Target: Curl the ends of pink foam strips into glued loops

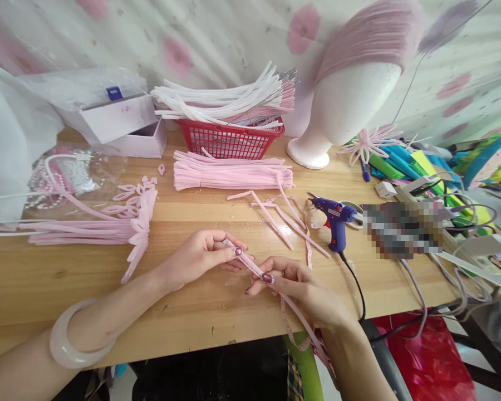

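My left hand (pixel 200 253) pinches one end of a pink pipe cleaner (pixel 300 317) between thumb and fingers, above the table's front half. Close by on the right, my right hand (pixel 307 287) grips the same strip, and its long tail runs down past the table edge. A thin pink measuring tape (pixel 288 326) with small marks hangs under my right hand; it seems to lie along the pipe cleaner between both hands. Behind them are several bent pink pipe cleaners (pixel 271 225) and a thick pink bundle (pixel 234 174).
Right of my hands stands a blue glue gun (pixel 337 220) with its cord over the table edge. At left lie looped pink pipe-cleaner pieces (pixel 140 234). A red basket (pixel 229 139), white boxes (pixel 119 120) and a white foam head (pixel 350 106) line the back.
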`<state>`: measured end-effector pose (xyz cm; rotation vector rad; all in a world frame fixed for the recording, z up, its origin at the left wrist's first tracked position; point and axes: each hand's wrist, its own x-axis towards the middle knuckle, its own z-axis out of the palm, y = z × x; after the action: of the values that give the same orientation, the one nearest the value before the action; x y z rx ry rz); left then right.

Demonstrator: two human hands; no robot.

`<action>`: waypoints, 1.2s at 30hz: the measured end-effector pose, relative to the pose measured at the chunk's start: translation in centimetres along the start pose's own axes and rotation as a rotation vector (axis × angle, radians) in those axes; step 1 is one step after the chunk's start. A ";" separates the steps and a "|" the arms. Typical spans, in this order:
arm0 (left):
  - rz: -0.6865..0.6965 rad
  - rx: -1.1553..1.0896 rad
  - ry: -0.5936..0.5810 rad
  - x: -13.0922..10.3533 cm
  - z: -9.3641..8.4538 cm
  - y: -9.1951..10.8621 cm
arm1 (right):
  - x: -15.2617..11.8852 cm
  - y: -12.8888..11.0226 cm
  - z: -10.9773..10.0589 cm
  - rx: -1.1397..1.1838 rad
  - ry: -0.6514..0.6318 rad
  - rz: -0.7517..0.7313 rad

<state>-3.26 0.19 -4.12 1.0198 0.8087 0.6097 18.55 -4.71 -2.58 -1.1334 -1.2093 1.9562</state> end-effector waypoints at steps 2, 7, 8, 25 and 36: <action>0.004 0.007 0.003 0.0 0.0 0.0 | 0.0 0.1 -0.1 -0.004 -0.008 -0.001; 0.016 0.028 0.000 0.0 -0.1 0.1 | 0.0 0.4 -0.2 -0.035 0.004 -0.009; 0.016 0.030 0.000 0.0 -0.2 0.0 | -0.1 0.5 -0.3 -0.046 0.010 -0.005; -0.024 -0.004 0.005 0.0 0.0 0.1 | 0.0 0.0 0.2 -0.158 0.057 -0.008; 0.024 0.049 0.007 -0.2 0.2 0.3 | 0.3 0.5 0.3 -0.197 0.153 -0.091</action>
<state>-3.25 0.05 -3.72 1.0739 0.8217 0.6162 18.13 -4.84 -3.03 -1.2775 -1.3673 1.6791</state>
